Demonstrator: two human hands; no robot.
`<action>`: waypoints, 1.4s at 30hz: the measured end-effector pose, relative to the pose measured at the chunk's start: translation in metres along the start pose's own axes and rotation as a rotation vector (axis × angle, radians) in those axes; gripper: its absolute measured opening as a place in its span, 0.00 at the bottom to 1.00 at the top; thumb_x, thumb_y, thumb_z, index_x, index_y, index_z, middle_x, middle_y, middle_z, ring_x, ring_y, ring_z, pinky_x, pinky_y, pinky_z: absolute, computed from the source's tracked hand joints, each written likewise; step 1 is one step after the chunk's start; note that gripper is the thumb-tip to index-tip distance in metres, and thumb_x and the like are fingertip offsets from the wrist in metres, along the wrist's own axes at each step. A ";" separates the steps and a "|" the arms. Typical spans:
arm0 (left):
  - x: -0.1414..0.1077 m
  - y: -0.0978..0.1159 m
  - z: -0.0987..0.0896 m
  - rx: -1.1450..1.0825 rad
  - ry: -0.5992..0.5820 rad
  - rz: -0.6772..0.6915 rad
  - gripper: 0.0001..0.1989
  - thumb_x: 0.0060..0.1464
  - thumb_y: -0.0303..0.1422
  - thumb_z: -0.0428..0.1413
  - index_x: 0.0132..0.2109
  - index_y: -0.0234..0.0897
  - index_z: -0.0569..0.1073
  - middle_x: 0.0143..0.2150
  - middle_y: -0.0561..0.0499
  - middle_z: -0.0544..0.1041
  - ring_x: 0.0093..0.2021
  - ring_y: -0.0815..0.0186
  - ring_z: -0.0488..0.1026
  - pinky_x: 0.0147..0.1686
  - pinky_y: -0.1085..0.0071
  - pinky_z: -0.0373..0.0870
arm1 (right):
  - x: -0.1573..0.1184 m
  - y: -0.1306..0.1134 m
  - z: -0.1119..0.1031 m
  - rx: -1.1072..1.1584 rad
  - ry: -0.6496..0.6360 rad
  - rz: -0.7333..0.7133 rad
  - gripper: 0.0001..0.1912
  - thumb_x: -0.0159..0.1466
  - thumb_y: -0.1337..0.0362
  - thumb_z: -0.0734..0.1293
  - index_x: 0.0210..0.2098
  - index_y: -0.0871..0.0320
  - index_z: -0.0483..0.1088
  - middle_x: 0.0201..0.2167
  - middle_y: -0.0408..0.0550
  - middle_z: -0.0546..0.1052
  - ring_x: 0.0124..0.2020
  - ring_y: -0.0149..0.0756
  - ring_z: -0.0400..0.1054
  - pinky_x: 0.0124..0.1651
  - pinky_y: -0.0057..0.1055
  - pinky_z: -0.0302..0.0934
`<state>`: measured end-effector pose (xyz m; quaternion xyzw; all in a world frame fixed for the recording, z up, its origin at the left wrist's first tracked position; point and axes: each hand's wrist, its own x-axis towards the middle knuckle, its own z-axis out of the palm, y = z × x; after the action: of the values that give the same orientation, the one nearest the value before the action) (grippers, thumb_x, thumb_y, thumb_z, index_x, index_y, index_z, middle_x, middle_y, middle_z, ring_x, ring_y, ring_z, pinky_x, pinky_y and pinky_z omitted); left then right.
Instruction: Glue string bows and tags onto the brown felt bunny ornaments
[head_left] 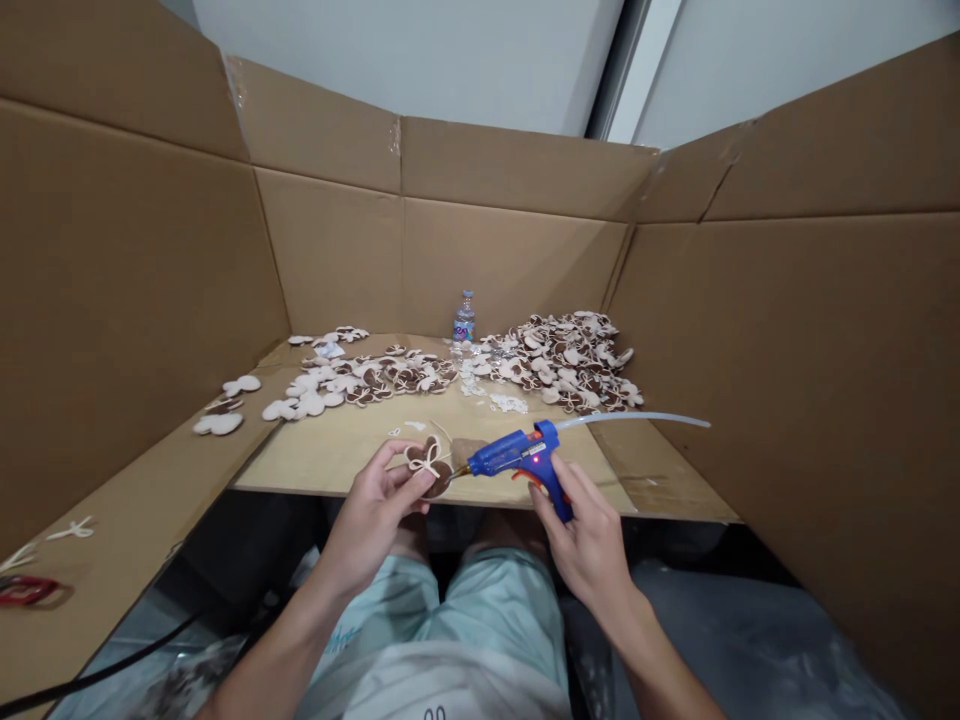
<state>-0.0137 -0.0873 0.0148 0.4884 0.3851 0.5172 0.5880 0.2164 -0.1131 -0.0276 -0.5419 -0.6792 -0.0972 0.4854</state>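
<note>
Inside the cardboard surround (330, 250), left hand (367, 525): grips a brown felt piece (439, 482) bearing a cream bow (424, 460), above the near edge of the wooden board (337, 455)
Right hand (589, 535): clenched around a blue hot glue gun (510, 452), nozzle just beside the felt
Done: a heap of bowed pieces (559, 360) at the back
Remaining: plain cream shapes (217, 424), loose bows (506, 403)
Container: the surround encloses everything; a capped water bottle (465, 318) stands at the back

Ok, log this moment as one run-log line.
left hand: holds brown ear-shaped cutout, cream bow | right hand: holds blue hot glue gun, tip near cutout | beyond: piled cutouts, water bottle
</note>
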 end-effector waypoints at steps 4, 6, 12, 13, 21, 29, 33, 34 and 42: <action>0.000 -0.001 -0.001 0.004 -0.007 0.004 0.16 0.50 0.37 0.63 0.44 0.39 0.69 0.33 0.52 0.79 0.34 0.66 0.74 0.30 0.75 0.66 | 0.000 0.001 0.000 0.001 0.003 -0.002 0.19 0.67 0.60 0.60 0.53 0.62 0.70 0.38 0.56 0.77 0.36 0.41 0.74 0.38 0.34 0.70; 0.000 -0.001 -0.002 0.007 -0.009 -0.007 0.16 0.51 0.37 0.63 0.44 0.40 0.69 0.33 0.52 0.79 0.34 0.67 0.74 0.31 0.75 0.66 | 0.000 0.001 -0.001 -0.010 0.011 0.000 0.19 0.67 0.59 0.61 0.52 0.62 0.70 0.38 0.56 0.76 0.37 0.42 0.73 0.39 0.34 0.70; -0.001 0.003 0.000 -0.039 -0.023 -0.051 0.17 0.50 0.35 0.64 0.45 0.38 0.70 0.33 0.51 0.80 0.34 0.69 0.74 0.31 0.77 0.66 | 0.007 0.001 -0.005 0.017 -0.045 0.076 0.24 0.63 0.54 0.66 0.52 0.65 0.69 0.36 0.55 0.76 0.36 0.42 0.72 0.39 0.34 0.68; -0.001 0.004 0.001 -0.059 -0.023 -0.064 0.17 0.49 0.35 0.64 0.46 0.37 0.71 0.33 0.51 0.80 0.34 0.69 0.73 0.31 0.77 0.66 | 0.009 0.003 -0.005 0.032 -0.067 0.109 0.24 0.62 0.54 0.65 0.52 0.65 0.69 0.37 0.55 0.76 0.36 0.42 0.72 0.39 0.34 0.67; 0.012 0.002 -0.011 -0.156 0.037 -0.077 0.20 0.46 0.33 0.66 0.48 0.35 0.76 0.40 0.49 0.80 0.38 0.68 0.75 0.32 0.78 0.67 | 0.017 0.048 0.017 -0.225 -0.412 0.382 0.22 0.63 0.58 0.64 0.51 0.67 0.69 0.44 0.60 0.77 0.46 0.48 0.71 0.48 0.37 0.63; 0.024 0.007 -0.035 -0.085 0.253 0.053 0.26 0.41 0.34 0.69 0.47 0.38 0.71 0.35 0.52 0.80 0.36 0.69 0.76 0.34 0.76 0.68 | 0.008 0.071 0.034 -0.381 -0.453 0.457 0.20 0.62 0.61 0.65 0.46 0.72 0.72 0.37 0.66 0.78 0.41 0.53 0.73 0.44 0.39 0.64; 0.026 0.008 -0.042 -0.036 0.289 0.109 0.21 0.40 0.36 0.69 0.37 0.38 0.67 0.30 0.54 0.80 0.32 0.70 0.75 0.31 0.78 0.67 | 0.007 0.073 0.034 -0.374 -0.430 0.436 0.20 0.60 0.60 0.68 0.47 0.68 0.71 0.38 0.62 0.78 0.41 0.50 0.73 0.44 0.36 0.64; 0.027 0.008 -0.044 -0.022 0.287 0.119 0.20 0.41 0.36 0.68 0.35 0.38 0.66 0.29 0.53 0.80 0.31 0.71 0.75 0.31 0.79 0.67 | 0.006 0.072 0.033 -0.374 -0.426 0.426 0.20 0.60 0.60 0.68 0.48 0.68 0.71 0.39 0.62 0.77 0.42 0.50 0.73 0.45 0.37 0.64; 0.031 0.008 -0.056 0.026 0.283 0.124 0.17 0.41 0.37 0.68 0.35 0.36 0.71 0.29 0.51 0.80 0.30 0.67 0.77 0.31 0.74 0.72 | 0.011 0.022 0.053 -0.070 -0.407 0.024 0.10 0.64 0.67 0.63 0.43 0.60 0.72 0.39 0.55 0.78 0.43 0.47 0.71 0.47 0.40 0.63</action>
<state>-0.0642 -0.0466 0.0115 0.4408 0.4400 0.6112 0.4885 0.2062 -0.0627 -0.0548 -0.5749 -0.7531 -0.0036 0.3200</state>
